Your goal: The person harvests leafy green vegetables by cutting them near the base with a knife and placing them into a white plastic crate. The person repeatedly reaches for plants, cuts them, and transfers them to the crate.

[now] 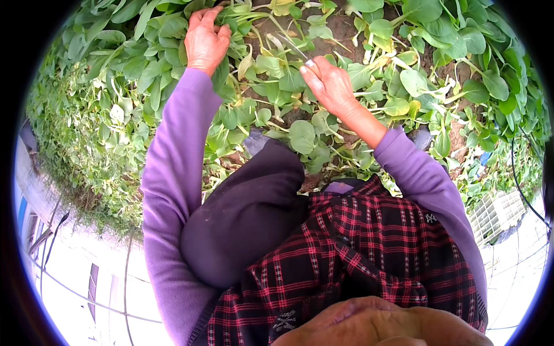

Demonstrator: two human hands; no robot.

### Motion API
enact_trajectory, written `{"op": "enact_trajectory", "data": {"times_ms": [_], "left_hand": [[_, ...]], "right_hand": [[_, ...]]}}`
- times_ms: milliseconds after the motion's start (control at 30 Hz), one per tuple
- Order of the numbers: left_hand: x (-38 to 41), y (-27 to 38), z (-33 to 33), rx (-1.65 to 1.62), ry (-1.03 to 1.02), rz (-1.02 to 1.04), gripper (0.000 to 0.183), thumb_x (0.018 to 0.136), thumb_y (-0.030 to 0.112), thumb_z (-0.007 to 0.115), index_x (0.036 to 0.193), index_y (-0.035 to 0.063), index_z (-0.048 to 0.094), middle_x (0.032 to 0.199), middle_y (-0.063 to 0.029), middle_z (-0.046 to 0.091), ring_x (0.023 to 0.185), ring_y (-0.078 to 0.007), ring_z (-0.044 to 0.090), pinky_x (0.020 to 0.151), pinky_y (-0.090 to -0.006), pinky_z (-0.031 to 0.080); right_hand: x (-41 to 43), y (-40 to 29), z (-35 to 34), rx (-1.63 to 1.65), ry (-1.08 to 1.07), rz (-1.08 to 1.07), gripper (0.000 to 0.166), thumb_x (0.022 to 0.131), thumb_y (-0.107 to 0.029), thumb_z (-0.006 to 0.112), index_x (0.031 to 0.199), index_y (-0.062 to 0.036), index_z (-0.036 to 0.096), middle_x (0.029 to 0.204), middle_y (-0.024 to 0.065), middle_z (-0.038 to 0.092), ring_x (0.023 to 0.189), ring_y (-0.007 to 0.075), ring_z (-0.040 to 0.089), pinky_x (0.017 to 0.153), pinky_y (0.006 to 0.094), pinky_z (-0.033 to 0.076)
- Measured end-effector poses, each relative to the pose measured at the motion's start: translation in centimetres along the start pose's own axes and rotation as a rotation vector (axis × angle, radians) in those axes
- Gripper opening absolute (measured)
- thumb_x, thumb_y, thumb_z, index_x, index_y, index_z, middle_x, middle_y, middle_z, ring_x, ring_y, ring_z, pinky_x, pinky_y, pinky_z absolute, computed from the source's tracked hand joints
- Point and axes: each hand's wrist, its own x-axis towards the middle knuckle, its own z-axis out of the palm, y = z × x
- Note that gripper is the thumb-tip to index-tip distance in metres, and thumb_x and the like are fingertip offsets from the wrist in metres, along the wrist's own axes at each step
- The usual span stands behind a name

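Observation:
At the top left of the view, my left hand (207, 38) reaches into a clump of leafy greens (166, 32), its fingertips partly among the leaves. Whether it grips a stem cannot be told. My right hand (327, 82) is closed around a small tool with a thin metal blade (294, 46), probably a knife; its handle is hidden in the fist. The blade points up and left over loose leaves and stems. Cut or fallen leaves (270, 65), some yellowed, lie on brown soil between and below both hands.
Taller leafy plants (454, 34) stand at the upper right. My bent knee (277, 173) in dark trousers is close to the leaves. A white plastic crate (497, 214) lies at the lower right, near a black cable or hose (519, 190). More greens (91, 142) spread at the left.

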Motion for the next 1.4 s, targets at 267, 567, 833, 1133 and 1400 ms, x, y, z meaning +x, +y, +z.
{"op": "enact_trajectory", "data": {"times_ms": [267, 567, 833, 1133, 1400], "left_hand": [[-0.7, -0.9, 0.9, -0.049, 0.043, -0.034, 0.042, 0.072, 0.002, 0.061, 0.113, 0.0015, 0.053, 0.117, -0.0189, 0.049, 0.073, -0.0246, 0.061, 0.068, -0.032, 0.05], [-0.7, -0.7, 0.7, 0.016, 0.013, -0.033, 0.046, 0.071, 0.007, 0.061, 0.114, 0.0, 0.051, 0.118, -0.0216, 0.049, 0.074, -0.0276, 0.061, 0.07, -0.0359, 0.05], [-2.7, -0.4, 1.6, -0.058, -0.006, -0.069, 0.045, 0.074, 0.01, 0.064, 0.117, 0.0074, 0.052, 0.118, -0.0127, 0.049, 0.086, -0.0275, 0.062, 0.082, -0.0335, 0.048], [-10.7, 3.7, 0.4, -0.056, 0.008, 0.127, 0.053, 0.07, 0.005, 0.065, 0.12, 0.0027, 0.047, 0.121, -0.0135, 0.048, 0.108, -0.0297, 0.051, 0.089, -0.0349, 0.044], [-13.8, 6.3, 0.1, -0.335, -0.045, -0.014, 0.043, 0.072, 0.001, 0.065, 0.113, -0.0015, 0.051, 0.118, -0.015, 0.048, 0.097, -0.0252, 0.059, 0.077, -0.031, 0.053]], "right_hand": [[7.6, -2.0, 2.3, 0.062, 0.032, -0.037, 0.045, 0.087, -0.041, 0.045, 0.081, 0.0028, 0.052, 0.075, 0.0253, 0.059, 0.075, 0.0438, 0.056, 0.069, 0.0489, 0.045], [11.8, -1.0, 4.2, -0.113, 0.0, -0.064, 0.043, 0.088, -0.039, 0.045, 0.086, 0.0025, 0.056, 0.083, 0.0252, 0.06, 0.084, 0.0426, 0.056, 0.075, 0.0468, 0.044], [8.4, 0.9, 3.4, -0.099, -0.309, 0.21, 0.039, 0.086, -0.038, 0.046, 0.093, -0.0029, 0.062, 0.093, 0.0237, 0.061, 0.089, 0.039, 0.058, 0.08, 0.0436, 0.045], [2.1, -0.6, 0.9, 0.202, 0.192, 0.08, 0.044, 0.08, -0.044, 0.057, 0.082, -0.0004, 0.052, 0.074, 0.0213, 0.059, 0.074, 0.039, 0.057, 0.069, 0.0432, 0.045], [2.0, -3.0, 2.4, 1.092, -0.012, 0.393, 0.027, 0.071, -0.016, 0.075, 0.081, -0.0081, 0.051, 0.067, -0.0014, 0.051, 0.049, 0.0039, 0.041, 0.038, 0.0195, 0.031]]}}
